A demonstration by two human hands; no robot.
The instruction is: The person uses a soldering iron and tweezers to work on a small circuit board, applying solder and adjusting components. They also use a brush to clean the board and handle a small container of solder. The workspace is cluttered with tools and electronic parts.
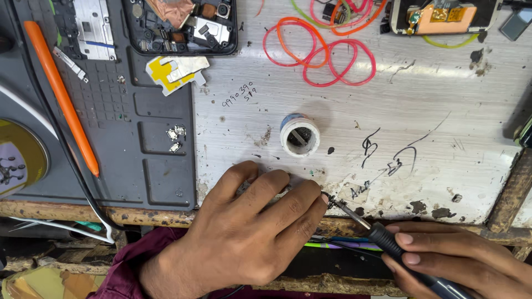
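Note:
My left hand (252,221) rests palm down at the front edge of the white worktop (432,111), fingers curled and pressed together over something small that I cannot make out. My right hand (460,260) grips the dark handle of a soldering iron (382,235). Its metal tip (335,204) points up-left and meets the fingertips of my left hand. A small white round pot (299,135) with a blue rim stands open just beyond my left hand.
A grey work mat (138,127) covers the left side, with an orange pry tool (61,94), tiny metal parts (175,135) and an opened phone (183,25). Pink and orange rubber bands (321,52) lie at the back. Another opened device (443,16) sits top right.

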